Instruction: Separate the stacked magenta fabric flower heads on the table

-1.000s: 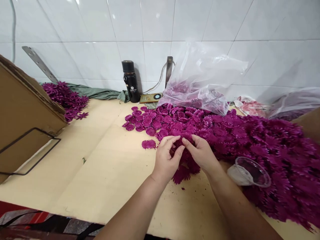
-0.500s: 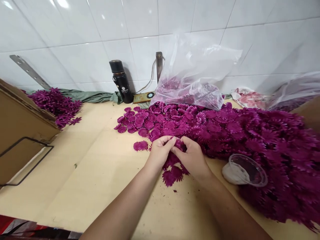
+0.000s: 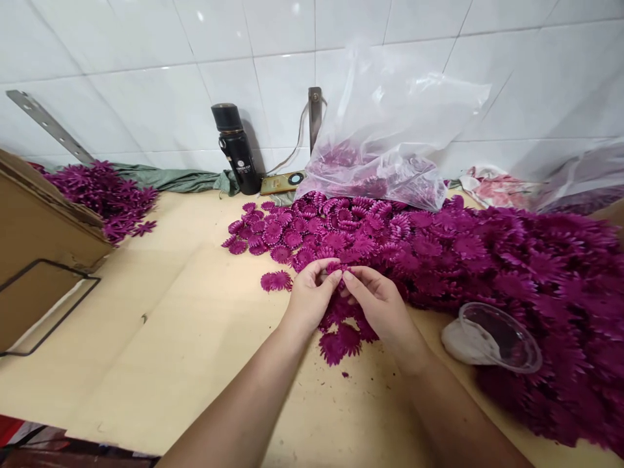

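Note:
My left hand (image 3: 311,296) and my right hand (image 3: 378,302) meet fingertip to fingertip over a small purple fabric flower (image 3: 335,266), both pinching it. Beneath them lies a little cluster of purple flowers (image 3: 341,335) on the pale wooden table (image 3: 195,338). Behind and to the right spreads a large heap of purple flowers (image 3: 487,260). One single flower (image 3: 275,281) lies apart, just left of my left hand.
A clear plastic cup (image 3: 492,335) lies tipped beside my right forearm. At the back stand a black bottle (image 3: 236,149), a phone (image 3: 283,182) and a plastic bag of flowers (image 3: 385,156). A cardboard box (image 3: 39,234) sits left, with another purple pile (image 3: 102,195) behind it.
My fingers, spread a second ago, have closed together in a pinch on one flower. The view has shifted slightly; the piles and cup stay where they were.

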The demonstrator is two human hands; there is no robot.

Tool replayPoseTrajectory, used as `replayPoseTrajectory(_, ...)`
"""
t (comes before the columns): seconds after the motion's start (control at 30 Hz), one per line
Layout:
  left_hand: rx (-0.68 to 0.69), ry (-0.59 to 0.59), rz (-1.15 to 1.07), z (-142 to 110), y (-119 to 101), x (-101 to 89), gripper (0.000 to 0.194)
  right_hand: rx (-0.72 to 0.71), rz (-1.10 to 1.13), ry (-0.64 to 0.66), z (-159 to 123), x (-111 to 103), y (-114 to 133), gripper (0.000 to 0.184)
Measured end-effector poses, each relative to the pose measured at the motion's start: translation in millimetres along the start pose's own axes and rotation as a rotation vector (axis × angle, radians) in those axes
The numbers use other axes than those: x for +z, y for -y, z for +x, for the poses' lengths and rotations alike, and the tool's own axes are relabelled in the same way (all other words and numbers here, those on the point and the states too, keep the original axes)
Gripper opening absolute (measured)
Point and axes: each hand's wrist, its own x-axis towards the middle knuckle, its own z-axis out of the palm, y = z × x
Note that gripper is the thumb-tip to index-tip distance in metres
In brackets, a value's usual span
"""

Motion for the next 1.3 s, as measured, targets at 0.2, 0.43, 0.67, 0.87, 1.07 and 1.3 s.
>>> replayPoseTrajectory(0.2, -0.003, 0.057, -0.036, 0.0, 2.0, -0.5, 0.022, -0.004, -0.002, -0.134, -0.1, -3.3, 0.1, 0.022)
replayPoseTrajectory(0.43, -0.156, 0.035, -0.267, -0.3, -8.6, 1.8, 0.014, -0.260, 0.018, -0.122, -13.8, 2.8, 13.4, 0.009)
replayPoseTrajectory(0.67, -0.207, -0.078, -0.427, -8.0, -18.1, 5.8, 0.007, -0.520, -0.133, 0.059, -21.9, 7.2, 15.2, 0.013)
replayPoseTrajectory(0.87, -0.221, -0.286, -0.541, 7.9, -28.7, -17.5, 0.019, -0.551, 0.025, 0.171, -34.0, 2.0, 28.1, 0.016)
replayPoseTrajectory(1.07, -0.011, -0.242, -0.453, 8.5, -41.1, -39.5, 0.017, -0.325, -0.197, -0.094, -13.4, -12.8, 16.7, 0.005)
replayPoseTrajectory(1.3, -0.170, 0.034, -0.341, -7.4, -20.8, -10.2, 0.018, -0.482, -0.624, -0.297, -3.9, -9.5, 4.8, 0.028)
